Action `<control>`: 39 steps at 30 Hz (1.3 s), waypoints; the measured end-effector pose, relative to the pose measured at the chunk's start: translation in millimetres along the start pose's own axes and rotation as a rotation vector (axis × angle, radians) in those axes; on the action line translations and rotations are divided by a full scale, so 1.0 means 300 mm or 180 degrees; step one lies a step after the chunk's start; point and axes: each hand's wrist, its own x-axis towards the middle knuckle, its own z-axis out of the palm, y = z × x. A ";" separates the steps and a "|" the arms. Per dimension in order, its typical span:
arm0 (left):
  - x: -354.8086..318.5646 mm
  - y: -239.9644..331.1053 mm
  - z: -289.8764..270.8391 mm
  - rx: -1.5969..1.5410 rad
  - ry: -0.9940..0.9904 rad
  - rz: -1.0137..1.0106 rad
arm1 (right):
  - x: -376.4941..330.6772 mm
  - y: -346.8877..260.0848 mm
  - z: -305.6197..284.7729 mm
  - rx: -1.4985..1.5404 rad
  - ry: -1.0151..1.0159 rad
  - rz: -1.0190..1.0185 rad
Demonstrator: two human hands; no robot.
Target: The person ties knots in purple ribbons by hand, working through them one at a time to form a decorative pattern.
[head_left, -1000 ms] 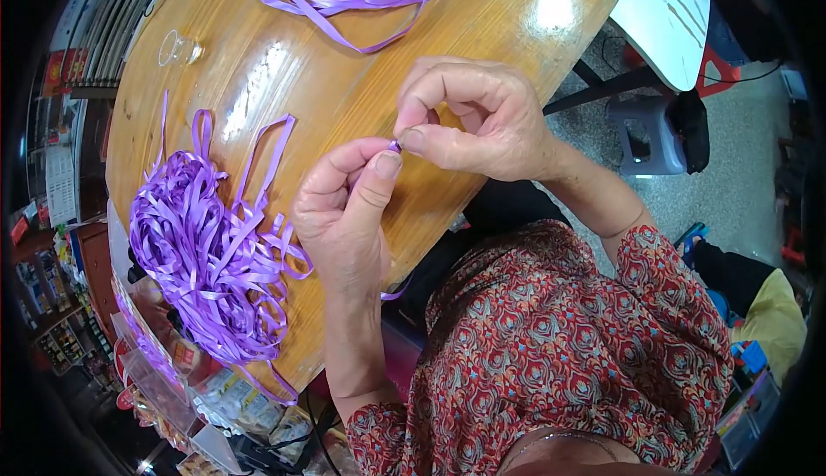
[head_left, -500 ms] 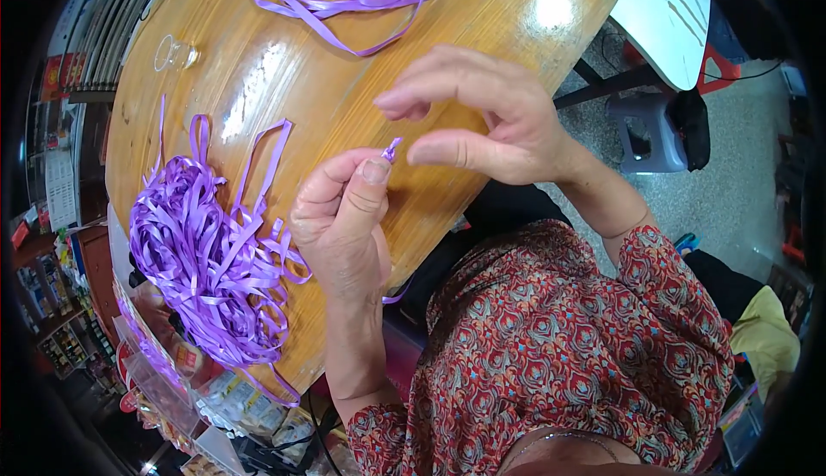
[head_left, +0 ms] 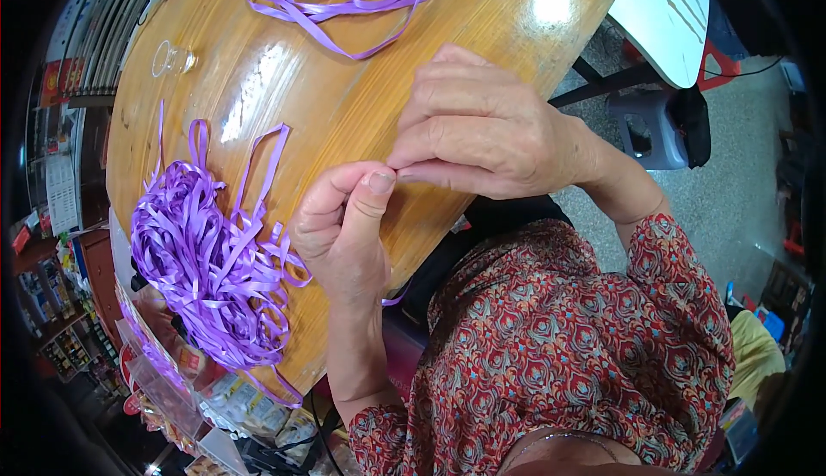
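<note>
My left hand (head_left: 344,222) is raised over the table, thumb and index finger pinched together. Against those fingertips press the thumb and fingers of my right hand (head_left: 482,136), closed in a pinch. The twisted purple ribbon end between them is now hidden by the fingertips. A short purple ribbon tail (head_left: 397,297) shows below my left wrist, at the table edge. To the left of my left hand lies a big tangled heap of shiny purple ribbon (head_left: 202,269). Looser loops of purple ribbon (head_left: 387,1) lie at the far side of the table.
The wooden table (head_left: 344,106) has a curved left edge. A small clear cup (head_left: 182,60) lies on it at the far left. Beyond its right side are a white tabletop (head_left: 662,28) and a grey stool (head_left: 650,145). Packaged goods (head_left: 245,403) crowd the near left.
My right hand has turned and come in to the left fingertips, its fingers going from spread to pinched. The ribbon end seen earlier is now covered. My left hand has barely moved.
</note>
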 end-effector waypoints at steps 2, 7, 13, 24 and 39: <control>-0.007 0.014 0.007 0.0162 -0.0063 0.0085 | -0.009 0.007 0.001 0.0008 -0.0021 -0.0018; -0.012 0.019 0.017 0.0389 -0.0141 0.0231 | -0.020 0.011 -0.010 0.0163 -0.0108 0.0053; 0.010 0.007 -0.012 -0.0163 0.0137 0.0000 | -0.057 0.016 -0.054 0.0528 0.0096 0.0589; 0.006 -0.005 0.001 -0.0259 0.0082 -0.0141 | -0.039 0.019 0.026 0.0239 0.0300 0.0248; 0.023 0.017 0.013 0.1194 -0.0525 0.0148 | -0.052 0.050 -0.097 0.1019 0.0524 0.1012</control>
